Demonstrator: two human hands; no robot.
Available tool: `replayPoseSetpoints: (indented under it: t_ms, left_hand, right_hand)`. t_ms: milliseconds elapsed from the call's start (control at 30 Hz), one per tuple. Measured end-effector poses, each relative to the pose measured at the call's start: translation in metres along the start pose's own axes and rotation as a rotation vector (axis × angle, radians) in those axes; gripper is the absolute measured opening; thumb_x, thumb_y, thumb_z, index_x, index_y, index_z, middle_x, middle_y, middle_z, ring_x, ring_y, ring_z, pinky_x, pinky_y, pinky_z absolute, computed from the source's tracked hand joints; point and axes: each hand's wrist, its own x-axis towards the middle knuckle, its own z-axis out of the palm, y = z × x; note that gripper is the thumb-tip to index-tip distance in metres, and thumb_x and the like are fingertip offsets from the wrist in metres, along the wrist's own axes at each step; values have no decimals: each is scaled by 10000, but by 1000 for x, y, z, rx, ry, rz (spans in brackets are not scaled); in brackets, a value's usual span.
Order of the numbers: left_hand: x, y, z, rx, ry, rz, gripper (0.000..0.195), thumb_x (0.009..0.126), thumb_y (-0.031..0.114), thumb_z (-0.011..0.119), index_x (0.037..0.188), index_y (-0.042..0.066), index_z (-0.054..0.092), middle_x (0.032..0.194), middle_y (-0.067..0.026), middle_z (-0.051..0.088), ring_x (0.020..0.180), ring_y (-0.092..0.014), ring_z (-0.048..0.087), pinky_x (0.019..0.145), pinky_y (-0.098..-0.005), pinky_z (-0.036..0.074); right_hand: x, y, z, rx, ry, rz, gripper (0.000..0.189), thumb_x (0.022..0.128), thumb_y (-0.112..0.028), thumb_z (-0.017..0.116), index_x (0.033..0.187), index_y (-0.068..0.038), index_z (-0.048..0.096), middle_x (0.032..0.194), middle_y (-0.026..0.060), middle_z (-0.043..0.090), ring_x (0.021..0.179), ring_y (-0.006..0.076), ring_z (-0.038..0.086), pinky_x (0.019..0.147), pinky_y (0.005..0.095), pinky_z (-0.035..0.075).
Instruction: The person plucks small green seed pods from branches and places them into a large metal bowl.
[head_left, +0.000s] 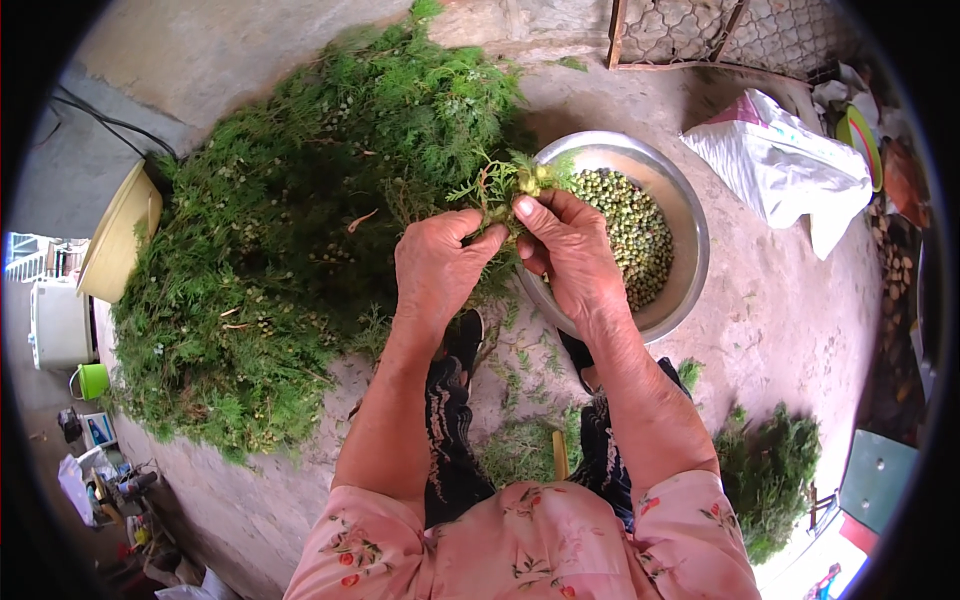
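Note:
My left hand grips a green conifer sprig, probably arborvitae, between thumb and fingers. Close beside it, my right hand pinches the same sprig near a cluster of yellow-green cones. Both hands are raised over the left rim of a wide metal basin. Inside the basin lies a heap of small green cones, partly hidden by my right hand. A big pile of cut conifer branches, dotted with pale cones, spreads from before me to my left.
A smaller heap of conifer branches lies at my right. Beyond the basin is a white woven sack; a rusty metal mesh frame leans behind. A yellow tub and green bucket stand left. Loose sprigs litter the concrete floor.

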Motion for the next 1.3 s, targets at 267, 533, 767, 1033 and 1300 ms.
replayPoseSetpoints:
  t_ms: [267, 533, 767, 1033, 1300]
  left_hand:
    - [4, -8, 3, -136, -108, 50, 298, 727, 207, 662, 631, 2, 468, 524, -129, 385, 469, -235, 323, 456, -323, 345]
    - [5, -13, 0, -321, -110, -19, 259, 738, 135, 664, 642, -21, 481, 513, -62, 336, 527, -68, 302, 449, -265, 316]
    - [5, -6, -7, -453, -66, -145, 119, 752, 93, 659, 795, -10, 618, 643, 64, 497, 592, -30, 396, 514, -206, 348]
    - [9, -11, 2, -746, -76, -197, 163, 770, 88, 648, 913, 10, 633, 792, 34, 596, 685, -51, 492, 653, -209, 401]
    - [8, 1, -8, -792, -297, -163, 302, 693, 92, 724, 954, -2, 603, 803, 2, 618, 700, -62, 549, 646, -211, 443]
  right_hand:
    - [3, -1, -6, 42, -6, 59, 221, 863, -235, 552, 887, -16, 547, 646, 1, 479, 443, 75, 355, 391, 204, 278]
    - [0, -12, -11, 243, -92, 23, 187, 879, -149, 496, 967, 14, 522, 794, 94, 572, 616, 150, 545, 508, 251, 414]
    - [-2, -11, -13, 279, -147, 4, 166, 888, -46, 447, 1027, 5, 521, 899, 95, 598, 694, 156, 568, 563, 239, 443]
    - [1, 8, -11, 237, -75, 16, 179, 824, -57, 573, 994, -11, 609, 814, 12, 593, 649, 86, 498, 516, 203, 380]
    - [-3, 14, -1, 298, 8, 81, 209, 776, -32, 621, 984, -7, 620, 777, 6, 588, 622, 66, 451, 497, 200, 327]
